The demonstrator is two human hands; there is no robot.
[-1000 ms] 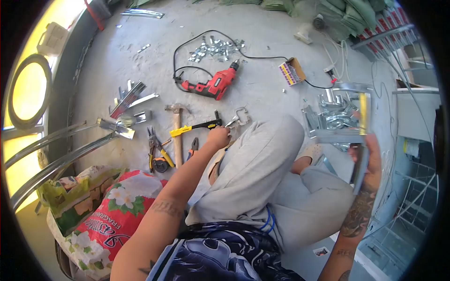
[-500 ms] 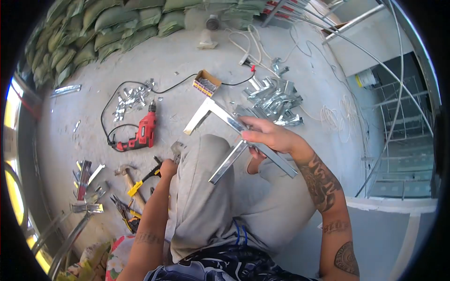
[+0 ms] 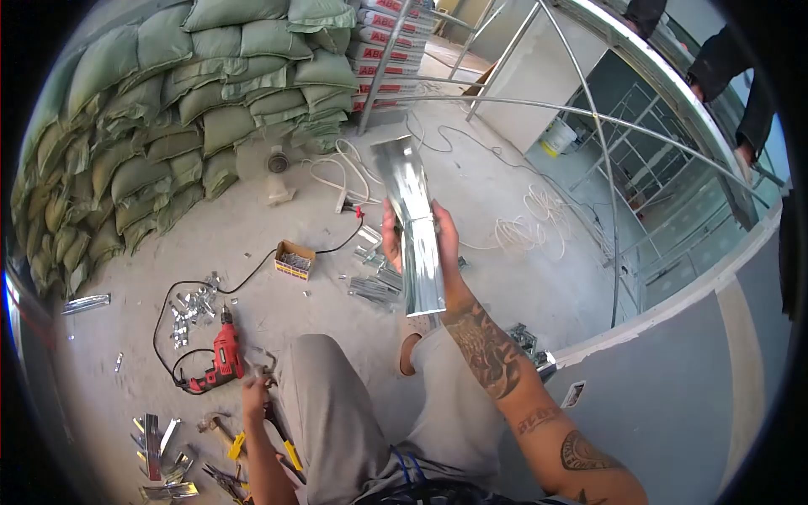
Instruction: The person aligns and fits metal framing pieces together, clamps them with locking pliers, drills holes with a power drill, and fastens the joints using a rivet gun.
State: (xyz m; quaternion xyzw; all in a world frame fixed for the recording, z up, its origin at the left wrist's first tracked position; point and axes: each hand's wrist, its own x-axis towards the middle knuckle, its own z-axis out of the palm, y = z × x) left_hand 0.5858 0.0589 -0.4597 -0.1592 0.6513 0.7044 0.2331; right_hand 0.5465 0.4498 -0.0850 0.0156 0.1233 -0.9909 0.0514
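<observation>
My right hand (image 3: 448, 244) is closed around shiny folded metal profile pieces (image 3: 414, 227), held up in front of me with the long side roughly upright. Fingers show on the left edge and the thumb on the right. Low beside my left knee, my left hand (image 3: 254, 396) grips a hand tool with a grey metal head (image 3: 268, 367) and a black-and-yellow handle (image 3: 291, 454); its exact kind is unclear. Close to that hand lie a red corded drill (image 3: 225, 353) and a hammer (image 3: 220, 429) on the floor.
A small box of fasteners (image 3: 295, 261) stands ahead. Loose metal offcuts (image 3: 192, 311) and more metal pieces (image 3: 374, 286) lie about. Green sacks (image 3: 227, 126) are stacked at the back left. Scaffold tubes (image 3: 606, 160) cross the right; another person's dark-clothed leg (image 3: 722, 63) shows there.
My view has tilted up and turned right. The metal pieces have been raised and turned, now showing a broad face. The left-hand tool's handle now points down to the right instead of down-left.
</observation>
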